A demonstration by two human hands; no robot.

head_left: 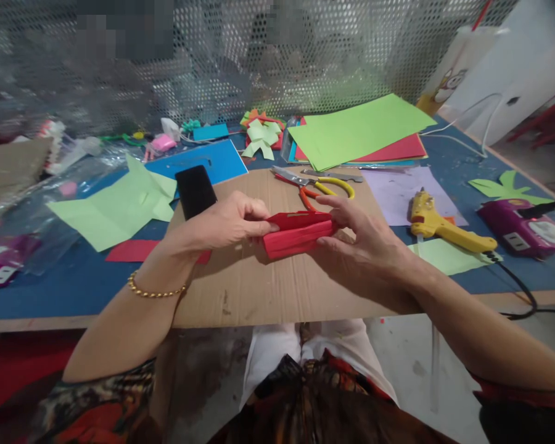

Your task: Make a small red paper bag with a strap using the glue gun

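A folded red paper piece (296, 239) is held between both hands above a brown cardboard sheet (259, 296). My left hand (234, 222) pinches its left end between thumb and fingers. At the right end, my right hand (363, 237) grips it, thumb below and fingers behind. The paper has a long flat front face and a raised back flap with a pale strip along it. Scissors (305, 180) with yellow and orange handles lie open just behind the hands. A flat red strip (134, 250) rests left of my left forearm.
A black phone (195, 190) and light green paper (115, 206) lie left. Stacked green sheets (361, 132) are behind. On the right are a yellow glue gun (448, 227), lilac paper (398, 191), a purple power socket (525, 228) and a black cable. A perforated metal panel (222, 68) stands behind the table.
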